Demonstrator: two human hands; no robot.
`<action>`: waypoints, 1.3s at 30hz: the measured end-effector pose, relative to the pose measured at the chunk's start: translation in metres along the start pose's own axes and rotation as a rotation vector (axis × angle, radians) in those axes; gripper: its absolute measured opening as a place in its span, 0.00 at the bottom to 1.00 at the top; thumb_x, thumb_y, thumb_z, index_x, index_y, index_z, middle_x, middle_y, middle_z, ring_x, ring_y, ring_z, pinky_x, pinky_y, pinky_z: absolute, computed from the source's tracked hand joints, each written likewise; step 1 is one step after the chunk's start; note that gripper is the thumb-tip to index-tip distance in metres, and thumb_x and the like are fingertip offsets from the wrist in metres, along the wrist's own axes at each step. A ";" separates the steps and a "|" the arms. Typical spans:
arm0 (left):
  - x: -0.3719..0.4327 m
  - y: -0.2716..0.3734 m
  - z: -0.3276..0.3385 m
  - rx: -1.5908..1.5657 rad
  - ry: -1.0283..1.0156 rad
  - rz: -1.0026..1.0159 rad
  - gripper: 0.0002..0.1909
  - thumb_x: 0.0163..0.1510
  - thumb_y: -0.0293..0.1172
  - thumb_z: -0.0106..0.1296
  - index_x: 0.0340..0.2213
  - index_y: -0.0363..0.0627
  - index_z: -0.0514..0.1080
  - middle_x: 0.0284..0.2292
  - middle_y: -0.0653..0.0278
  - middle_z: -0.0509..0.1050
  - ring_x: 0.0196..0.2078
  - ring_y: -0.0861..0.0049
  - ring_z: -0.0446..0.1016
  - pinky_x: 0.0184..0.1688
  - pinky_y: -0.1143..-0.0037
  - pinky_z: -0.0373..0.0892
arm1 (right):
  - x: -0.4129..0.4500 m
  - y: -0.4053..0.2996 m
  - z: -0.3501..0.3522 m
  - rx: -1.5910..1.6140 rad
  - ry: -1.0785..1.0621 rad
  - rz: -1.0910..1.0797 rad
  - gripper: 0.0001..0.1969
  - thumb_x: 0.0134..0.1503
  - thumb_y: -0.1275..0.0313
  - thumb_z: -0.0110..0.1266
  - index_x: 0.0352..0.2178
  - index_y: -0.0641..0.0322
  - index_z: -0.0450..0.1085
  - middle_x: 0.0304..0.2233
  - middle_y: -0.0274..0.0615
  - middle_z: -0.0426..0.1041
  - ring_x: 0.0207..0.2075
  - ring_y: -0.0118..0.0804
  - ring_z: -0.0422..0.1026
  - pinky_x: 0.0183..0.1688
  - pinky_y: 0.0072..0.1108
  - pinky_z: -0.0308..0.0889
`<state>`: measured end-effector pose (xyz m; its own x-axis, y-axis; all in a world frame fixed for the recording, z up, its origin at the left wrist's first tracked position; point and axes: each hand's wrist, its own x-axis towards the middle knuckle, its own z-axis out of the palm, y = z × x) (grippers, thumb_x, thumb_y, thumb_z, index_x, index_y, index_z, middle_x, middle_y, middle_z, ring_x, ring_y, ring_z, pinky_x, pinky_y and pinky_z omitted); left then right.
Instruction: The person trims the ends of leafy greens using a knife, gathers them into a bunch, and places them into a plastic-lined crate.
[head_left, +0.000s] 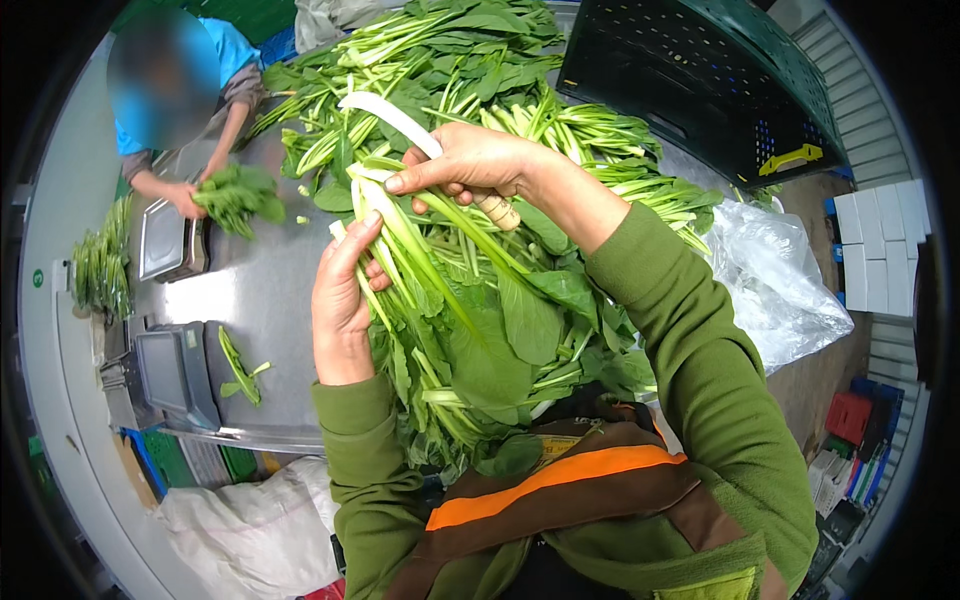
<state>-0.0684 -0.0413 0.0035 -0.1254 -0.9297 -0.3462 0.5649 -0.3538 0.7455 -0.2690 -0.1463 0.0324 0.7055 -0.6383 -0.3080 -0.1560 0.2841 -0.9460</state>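
Observation:
My left hand (343, 296) grips a bunch of leafy green stalks, perhaps choy sum (401, 251), by the pale cut ends. Its broad leaves hang down towards my apron. Against the top of this bunch, my right hand (476, 165) pinches a stalk between thumb and fingers. The same hand keeps hold of a curved knife (390, 116); the pale blade points to the upper left, and the wooden handle (500, 212) sticks out below the palm. More loose greens (450, 397) lie under the held bunch, close to my body.
A large pile of greens (465, 52) covers the far metal table (270, 315). A dark crate (675, 82) leans at the upper right, above clear plastic bags (772, 277). At left, a co-worker's hands (187, 201) hold greens beside a weighing scale (163, 238). A stray stalk (240, 371) lies nearer.

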 end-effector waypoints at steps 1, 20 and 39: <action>-0.003 0.000 -0.008 0.018 -0.001 0.002 0.10 0.55 0.32 0.55 0.36 0.39 0.72 0.24 0.72 0.71 0.16 0.94 0.60 0.15 0.90 0.55 | 0.006 0.005 0.001 -0.070 0.002 -0.019 0.16 0.49 0.58 0.65 0.23 0.60 0.71 0.18 0.28 0.73 0.13 0.14 0.59 0.15 0.10 0.54; -0.036 -0.009 -0.024 0.601 0.108 0.051 0.10 0.51 0.35 0.61 0.31 0.42 0.77 0.19 0.77 0.69 0.16 0.94 0.59 0.17 0.88 0.53 | 0.008 0.072 0.026 -1.077 0.215 -0.493 0.07 0.55 0.69 0.49 0.34 0.56 0.70 0.30 0.45 0.75 0.32 0.49 0.74 0.30 0.36 0.68; -0.013 -0.009 -0.017 0.883 0.152 0.088 0.27 0.43 0.28 0.65 0.45 0.35 0.70 0.30 0.68 0.75 0.24 0.89 0.65 0.27 0.87 0.62 | 0.004 0.061 0.032 -0.014 0.303 -0.092 0.21 0.51 0.53 0.61 0.28 0.65 0.75 0.22 0.40 0.75 0.26 0.32 0.73 0.32 0.26 0.68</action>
<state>-0.0581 -0.0241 -0.0081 0.0334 -0.9558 -0.2920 -0.2732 -0.2897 0.9173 -0.2535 -0.1090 -0.0236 0.4795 -0.8453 -0.2355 -0.1122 0.2071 -0.9719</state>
